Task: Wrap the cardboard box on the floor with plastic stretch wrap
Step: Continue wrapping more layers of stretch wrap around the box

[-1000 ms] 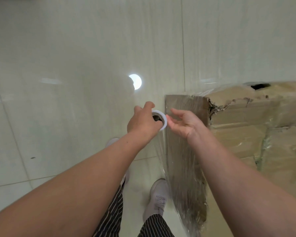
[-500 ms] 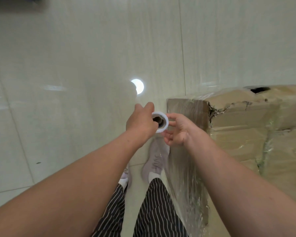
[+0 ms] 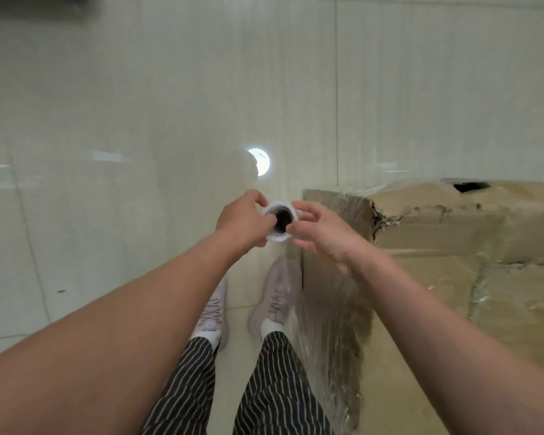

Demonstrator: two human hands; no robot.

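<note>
We stepped along the box [image 3: 453, 246] -- left hand [image 3: 244, 222] and right hand [image 3: 322, 235] both pinch the wrap roll [image 3: 280, 238] mid-frame now, so wrapping goes on.

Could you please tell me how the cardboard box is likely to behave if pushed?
The cardboard box would probably slide rather than tip: it looks broad and sits on glossy floor tiles. Its torn top corner suggests weakened board that may buckle under pressure. The stretch wrap on its side could feel slippery.

Cardboard box [image 3: 453, 246]: tan-brown. Roll end [image 3: 280, 221]: white rim, dark core. Trousers [image 3: 264, 387]: black, white pinstripes. Shoes [image 3: 277, 302]: pale mauve-grey. Floor [image 3: 139, 105]: glossy off-white tiles.
</note>
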